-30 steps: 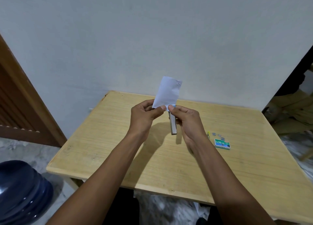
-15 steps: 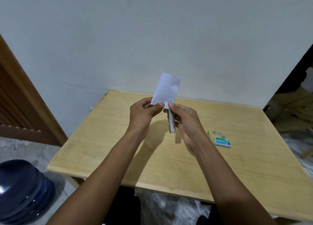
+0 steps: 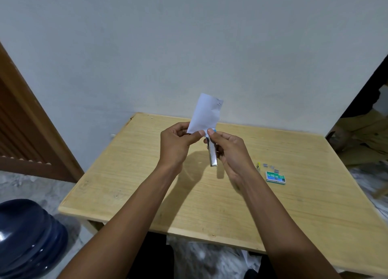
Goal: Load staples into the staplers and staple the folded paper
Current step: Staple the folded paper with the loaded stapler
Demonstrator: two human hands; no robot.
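Above the middle of a pale wooden surface (image 3: 147, 184), a folded paper (image 3: 206, 112) is held upright in the air, white and leaning a little to the right. Small dark marks sit near its upper right corner. The left hand (image 3: 176, 146) pinches the paper's lower left corner between the thumb and curled fingers (image 3: 198, 134). Just beside it, the right hand (image 3: 233, 152) is curled round a stapler (image 3: 213, 154), with the thumb pressed at its top end. The stapler hangs nearly upright, its long silver metal side facing the camera and a sliver of light blue showing at the top. That top end meets the paper's lower edge, though the thumbs hide whether the paper sits inside its mouth.

To the right on the surface, well apart from the hands, lies a small green staple box (image 3: 275, 177), flat, with its printed side up. Its contents cannot be seen. A few loose staples (image 3: 271, 170) lie just behind it, and a thin yellow object (image 3: 258, 167) lies near its left side. A plain grey wall (image 3: 189, 47) rises behind the surface, a brown door (image 3: 25, 131) stands at the left, and a dark blue rounded container (image 3: 27, 236) sits on the floor at lower left.

Compared with one second ago, little differs: both hands keep the same hold, and the paper, stapler and box are in the same places.
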